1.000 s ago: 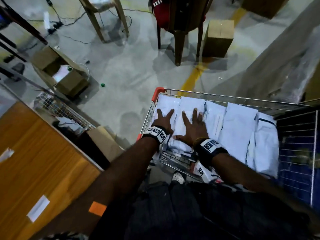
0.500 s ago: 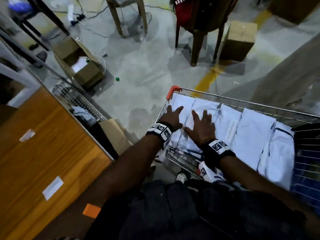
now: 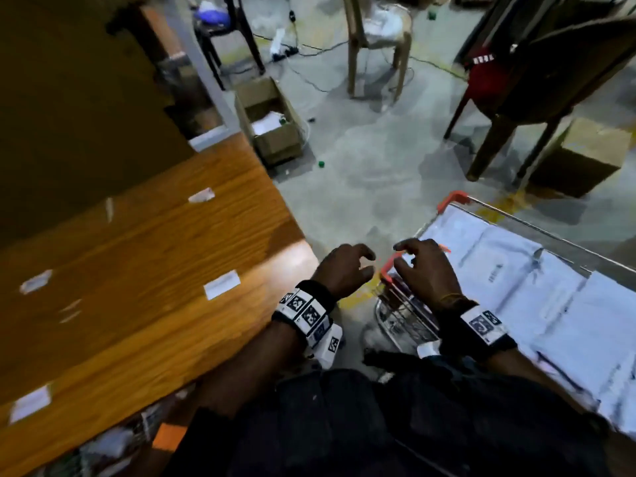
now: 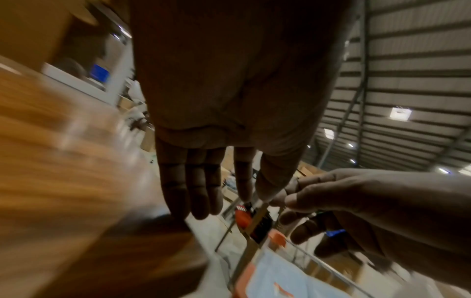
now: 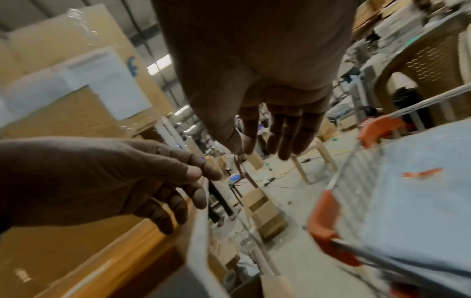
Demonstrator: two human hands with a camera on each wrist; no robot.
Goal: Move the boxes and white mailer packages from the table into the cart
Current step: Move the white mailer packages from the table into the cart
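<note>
Several white mailer packages [image 3: 499,270] lie flat in the wire cart [image 3: 516,218] at the right, filling it to its orange-cornered rim. My left hand [image 3: 358,266] hovers over the floor gap between cart and wooden table [image 3: 155,270], fingers loosely curled and holding nothing. My right hand [image 3: 409,259] hangs over the cart's near orange corner, also holding nothing. In the left wrist view the left hand [image 4: 203,191] shows relaxed fingers beside the right hand [image 4: 356,211]. The right wrist view shows the right hand [image 5: 280,131] above the mailer packages [image 5: 420,201]. A large cardboard box [image 3: 75,115] stands on the table's far left.
Small paper labels [image 3: 222,285] lie scattered on the table top. On the floor beyond are an open cardboard box [image 3: 268,125], a closed box [image 3: 585,156], a light chair [image 3: 375,46], a dark chair [image 3: 537,98] and cables.
Both hands have lifted off the mailers in the cart and moved left toward the table. Their fingers went from flat to loosely curled. My view has swung left.
</note>
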